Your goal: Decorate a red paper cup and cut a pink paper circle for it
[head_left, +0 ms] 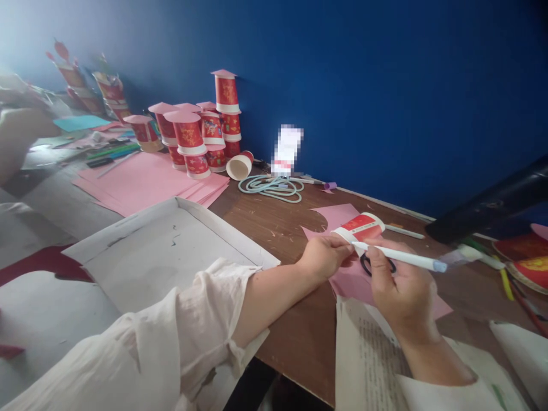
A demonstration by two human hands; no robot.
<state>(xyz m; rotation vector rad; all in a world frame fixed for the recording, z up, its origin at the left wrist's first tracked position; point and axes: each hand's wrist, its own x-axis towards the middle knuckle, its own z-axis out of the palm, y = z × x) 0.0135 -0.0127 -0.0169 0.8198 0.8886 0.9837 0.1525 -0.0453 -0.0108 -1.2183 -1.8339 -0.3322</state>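
Observation:
My left hand [323,257] is closed on the near end of a red and white paper cup [363,226] lying on its side. Pinched between the fingers of my right hand [400,285] is a white marker [406,256], its tip close to the cup and my left fingertips. I cannot tell whether the tip touches the cup. Beneath both hands lies cut pink paper [349,279]. The black handle of a pair of scissors [367,265] shows partly behind my right hand, which hides the rest.
Stacked red cups with pink paper tops [188,134] stand by the blue wall, beside pink sheets [115,182]. A white box lid [141,251], a coiled pale cable [269,188], a blurred phone [286,149] and a printed page [363,354] lie around. A black post [492,200] slants at right.

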